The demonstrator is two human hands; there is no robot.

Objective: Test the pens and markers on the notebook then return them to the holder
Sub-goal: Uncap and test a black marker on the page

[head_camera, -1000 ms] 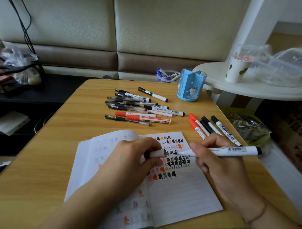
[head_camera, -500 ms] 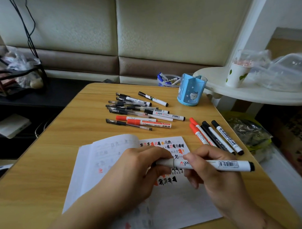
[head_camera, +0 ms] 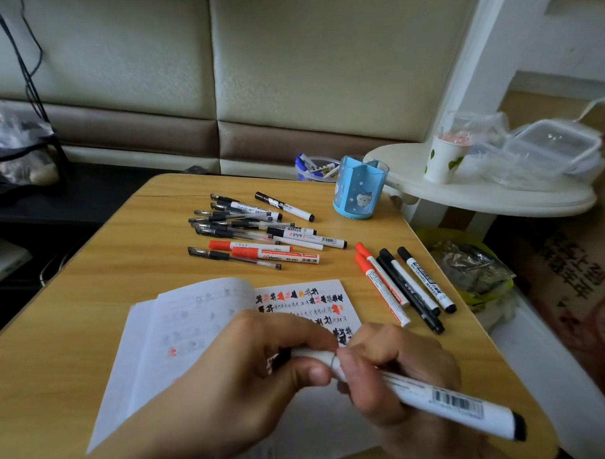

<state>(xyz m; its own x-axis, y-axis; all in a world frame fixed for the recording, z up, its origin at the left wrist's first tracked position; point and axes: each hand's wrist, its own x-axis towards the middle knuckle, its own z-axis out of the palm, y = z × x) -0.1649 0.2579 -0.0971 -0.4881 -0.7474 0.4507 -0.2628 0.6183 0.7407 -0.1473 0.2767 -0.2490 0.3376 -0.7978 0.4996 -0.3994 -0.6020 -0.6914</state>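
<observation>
Bare counter (head_camera: 90, 278) open on my left, its right edge close by my right hand (head_camera: 398, 373), white marker (head_camera: 437, 396) gripped there over the notebook (head_camera: 181, 336), my left hand (head_camera: 251, 365) pinching its cap end, blue holder (head_camera: 359, 189) far right, well apart.

both hands (head_camera: 251, 378) brought the marker (head_camera: 437, 396) closer, cap end gripped.

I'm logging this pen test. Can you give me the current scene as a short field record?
left hand: grips the cap end of the white marker
right hand: holds the marker's barrel
notebook: open, red and black test marks on right page
holder: blue, upright at the table's far edge
loose pens: a pile beyond the notebook
four markers: lying right of the notebook
</observation>
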